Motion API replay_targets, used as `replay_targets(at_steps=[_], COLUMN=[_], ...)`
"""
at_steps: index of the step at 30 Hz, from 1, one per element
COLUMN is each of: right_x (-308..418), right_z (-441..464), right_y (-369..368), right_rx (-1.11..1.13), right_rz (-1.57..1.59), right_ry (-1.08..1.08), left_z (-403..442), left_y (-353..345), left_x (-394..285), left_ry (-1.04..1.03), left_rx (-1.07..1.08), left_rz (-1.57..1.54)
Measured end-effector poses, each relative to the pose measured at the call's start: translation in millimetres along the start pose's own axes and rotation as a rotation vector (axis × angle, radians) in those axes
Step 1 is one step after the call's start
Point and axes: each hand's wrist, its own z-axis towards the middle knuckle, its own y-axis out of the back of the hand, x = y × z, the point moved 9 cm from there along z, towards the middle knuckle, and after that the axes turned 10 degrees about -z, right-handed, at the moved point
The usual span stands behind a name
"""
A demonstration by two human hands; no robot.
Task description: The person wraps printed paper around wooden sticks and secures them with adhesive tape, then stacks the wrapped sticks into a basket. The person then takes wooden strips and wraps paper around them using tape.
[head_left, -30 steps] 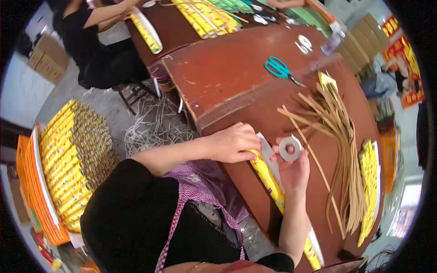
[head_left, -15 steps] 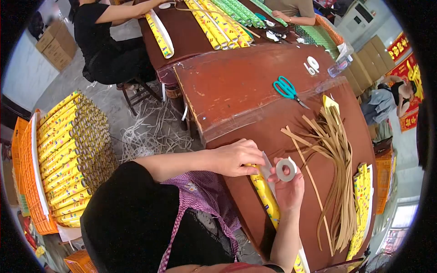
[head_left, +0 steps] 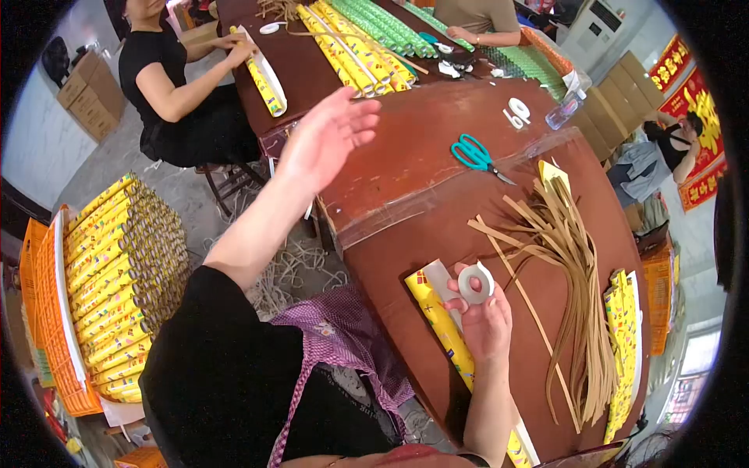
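Note:
My left hand (head_left: 331, 136) is raised over the table's left edge, its fingers apart and nothing in it. My right hand (head_left: 488, 320) holds a roll of white tape (head_left: 489, 287) upright between thumb and fingers. Beneath that hand lies a yellow patterned paper sheet (head_left: 446, 331), rolled into a tube along one side with its white underside showing. The right forearm covers part of this paper. To its right is a spread bundle of flat brown strips (head_left: 573, 312), one strip lying apart from the rest.
Teal-handled scissors (head_left: 480, 160) and white tape rolls (head_left: 517, 111) lie farther back, near a plastic bottle (head_left: 566, 109). More yellow paper (head_left: 622, 343) is at the right edge. An orange crate (head_left: 66, 312) of yellow tubes stands left. Co-workers sit across the table.
My left hand has let go of the yellow paper's far end and swung up and to the left, opening. My right hand stays over the paper with the tape roll.

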Motion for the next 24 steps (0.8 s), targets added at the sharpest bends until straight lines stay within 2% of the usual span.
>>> replay_targets(at_steps=[3,4,6,7,9,10,11,14,16,17,19,21,22,24], right_x=[-2.1,-3.1,-4.2,-2.4,-1.6,-2.2,-2.9,-2.7,-3.7,-3.9,-5.2,-3.9,-4.9,-6.1], right_z=[-0.8,-0.4,0.2,-0.1,0.2,0.2,0.5,1.0,2.0,3.1,4.3,5.3,5.7,5.1], right_y=[-0.5,1.4,-0.3,0.0,0.2,1.2,1.5,3.2,6.5,6.9,6.6,5.3,3.4,5.2], right_rx=[0.020,0.017,0.028,0.013,0.010,0.012,0.014,-0.008,0.012,0.029,0.026,0.026,0.030,-0.028], right_rz=[0.023,0.016,0.013,0.019,0.022,0.024,0.028,0.028,0.026,0.034,0.041,0.035,0.035,-0.012], right_ry=[-0.022,-0.015,-0.016,-0.002,0.005,0.005,0.007,-0.002,0.017,0.029,0.016,0.033,0.020,-0.011], left_z=[37.1,49.5,91.4,97.7,139.1,174.1,174.3,224.1,238.9,245.1,234.3,196.5,206.8,114.3], left_y=[21.6,18.0,42.5,37.6,55.1,93.5,66.0,77.7,59.8,53.4,47.5,-2.9,-18.7,-69.5], left_x=[-28.6,-45.6,-72.5,-88.6,-119.7,-138.7,-145.5,-174.8,-175.8,-171.7,-148.5,-115.7,-65.7,0.5], left_ry=[0.040,-0.060,-0.064,-0.154,-0.214,-0.196,-0.352,-0.323,-0.194,-0.201,-0.267,-0.396,-0.266,-0.083], left_rx=[-0.049,-0.133,-0.260,-0.315,-0.256,-0.295,-0.169,-0.115,-0.022,-0.023,-0.350,-0.102,0.057,0.351], left_rz=[-0.160,-0.109,-0.147,-0.120,-0.126,-0.187,-0.151,-0.099,-0.308,-0.315,-0.061,0.384,0.381,0.650])
